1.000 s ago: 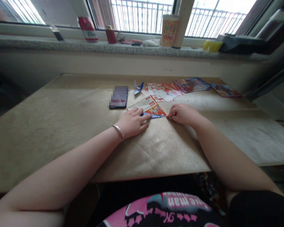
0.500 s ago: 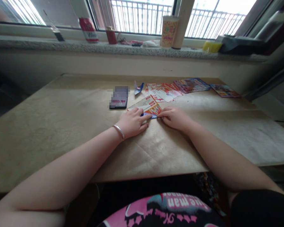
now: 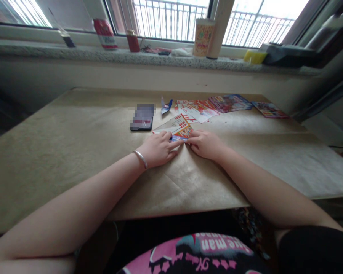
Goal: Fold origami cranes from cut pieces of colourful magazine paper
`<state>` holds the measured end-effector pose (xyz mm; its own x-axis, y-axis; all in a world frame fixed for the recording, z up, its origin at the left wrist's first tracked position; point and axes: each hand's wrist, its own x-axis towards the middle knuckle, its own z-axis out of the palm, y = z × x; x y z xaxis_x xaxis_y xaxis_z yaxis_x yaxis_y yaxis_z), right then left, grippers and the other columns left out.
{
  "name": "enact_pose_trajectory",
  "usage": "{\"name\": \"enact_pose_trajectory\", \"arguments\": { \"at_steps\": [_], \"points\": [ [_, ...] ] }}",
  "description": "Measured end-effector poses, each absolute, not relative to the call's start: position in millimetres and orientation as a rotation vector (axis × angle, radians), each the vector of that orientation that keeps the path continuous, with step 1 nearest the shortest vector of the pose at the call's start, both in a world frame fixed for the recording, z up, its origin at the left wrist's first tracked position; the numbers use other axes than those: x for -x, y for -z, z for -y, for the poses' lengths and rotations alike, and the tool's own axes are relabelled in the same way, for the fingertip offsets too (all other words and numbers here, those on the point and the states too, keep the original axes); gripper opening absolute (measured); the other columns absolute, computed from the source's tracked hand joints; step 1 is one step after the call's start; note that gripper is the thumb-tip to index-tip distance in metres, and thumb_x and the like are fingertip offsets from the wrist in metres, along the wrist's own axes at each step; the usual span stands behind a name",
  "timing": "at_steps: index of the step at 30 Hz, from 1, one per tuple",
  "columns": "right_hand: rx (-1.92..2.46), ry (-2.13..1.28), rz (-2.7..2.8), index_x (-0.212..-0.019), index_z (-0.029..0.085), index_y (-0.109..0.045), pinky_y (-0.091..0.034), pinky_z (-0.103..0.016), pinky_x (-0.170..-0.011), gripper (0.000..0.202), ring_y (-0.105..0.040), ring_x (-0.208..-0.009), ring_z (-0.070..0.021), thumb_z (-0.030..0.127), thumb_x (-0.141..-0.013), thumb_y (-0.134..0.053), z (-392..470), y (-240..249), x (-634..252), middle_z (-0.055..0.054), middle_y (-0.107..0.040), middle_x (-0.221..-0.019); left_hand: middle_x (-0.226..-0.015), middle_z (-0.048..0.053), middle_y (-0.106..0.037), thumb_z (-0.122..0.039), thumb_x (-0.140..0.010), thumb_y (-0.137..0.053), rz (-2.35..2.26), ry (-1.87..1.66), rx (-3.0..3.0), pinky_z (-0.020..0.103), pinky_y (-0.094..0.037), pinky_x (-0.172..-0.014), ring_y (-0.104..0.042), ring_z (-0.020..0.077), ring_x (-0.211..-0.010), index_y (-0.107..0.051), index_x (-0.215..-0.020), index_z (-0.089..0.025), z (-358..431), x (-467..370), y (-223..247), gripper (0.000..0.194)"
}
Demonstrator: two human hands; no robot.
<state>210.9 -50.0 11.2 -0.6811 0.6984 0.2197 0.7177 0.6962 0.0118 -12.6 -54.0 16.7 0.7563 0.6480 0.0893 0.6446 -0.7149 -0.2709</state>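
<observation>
A folded sheet of printed paper [image 3: 174, 127], white, orange and blue, lies on the table in front of me. My left hand [image 3: 159, 149], with a silver bracelet at the wrist, holds its near left part down; the index finger stretches along the blue near edge and other fingers curl over the sheet. At the near right corner, my right hand [image 3: 204, 144] has its fingers drawn together on the paper, close to the left index fingertip. Both hands hide parts of the sheet. A phone [image 3: 142, 117] rests to its left, and a small folded paper piece [image 3: 166, 105] stands behind it.
Several printed leaflets [image 3: 201, 111] lie behind the sheet, with more leaflets [image 3: 230, 102] farther right and another leaflet [image 3: 270, 109] near the table's right edge. On the windowsill [image 3: 148, 59] stand a red can [image 3: 104, 34], a red container [image 3: 133, 41] and a patterned cup [image 3: 202, 38].
My right hand has shifted slightly left along the near edge of the paper, closer to the left index finger. The left hand stays on the sheet. The view has moved a little.
</observation>
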Motion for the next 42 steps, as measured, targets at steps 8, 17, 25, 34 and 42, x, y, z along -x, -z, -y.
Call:
{"name": "enact_pose_trajectory", "arguments": {
  "at_steps": [8, 17, 25, 34, 42],
  "points": [
    [1.133, 0.181, 2.703, -0.111, 0.028, -0.073, -0.04, -0.029, -0.074, 0.034, -0.057, -0.088, -0.0189, 0.021, -0.09, -0.048, 47, -11, -211, -0.006, -0.065, -0.093, -0.114, 0.013, -0.056, -0.043, -0.095, -0.042, 1.028, 0.006, 2.685, 0.039, -0.044, -0.089, -0.055, 0.0273, -0.104, -0.055, -0.133, -0.029, 55, 12, -18, 0.042],
    [1.119, 0.169, 2.689, -0.106, 0.027, -0.075, -0.04, -0.028, -0.074, 0.032, -0.057, -0.09, -0.0189, 0.022, -0.092, -0.047, 46, -10, -213, -0.006, -0.066, -0.092, -0.119, 0.009, -0.056, -0.033, -0.094, -0.045, 1.089, 0.076, 2.83, 0.041, -0.044, -0.096, -0.055, 0.0244, -0.111, -0.06, -0.126, -0.033, 49, 22, -22, 0.035],
    [1.134, 0.143, 2.677, -0.108, 0.027, -0.074, -0.039, -0.028, -0.073, 0.033, -0.057, -0.088, -0.0183, 0.021, -0.091, -0.047, 45, -7, -214, -0.006, -0.065, -0.094, -0.128, 0.006, -0.06, -0.028, -0.096, -0.043, 1.113, 0.085, 2.962, 0.032, -0.045, -0.1, -0.059, 0.0191, -0.111, -0.067, -0.12, -0.028, 44, 34, -29, 0.034],
    [1.137, 0.128, 2.66, -0.107, 0.027, -0.075, -0.04, -0.028, -0.075, 0.033, -0.057, -0.088, -0.0183, 0.02, -0.091, -0.046, 46, -7, -214, -0.006, -0.065, -0.094, -0.134, 0.004, -0.056, -0.029, -0.094, -0.044, 1.152, -0.015, 2.896, 0.032, -0.048, -0.095, -0.063, 0.0192, -0.106, -0.064, -0.125, -0.035, 46, 35, -35, 0.037],
    [1.147, 0.136, 2.656, -0.108, 0.027, -0.075, -0.04, -0.029, -0.074, 0.033, -0.058, -0.087, -0.0185, 0.022, -0.091, -0.047, 44, -5, -215, -0.007, -0.065, -0.096, -0.12, 0.003, -0.064, -0.034, -0.093, -0.044, 1.226, -0.069, 2.91, 0.027, -0.048, -0.09, -0.064, 0.0162, -0.096, -0.073, -0.112, -0.032, 43, 43, -41, 0.034]
  ]
}}
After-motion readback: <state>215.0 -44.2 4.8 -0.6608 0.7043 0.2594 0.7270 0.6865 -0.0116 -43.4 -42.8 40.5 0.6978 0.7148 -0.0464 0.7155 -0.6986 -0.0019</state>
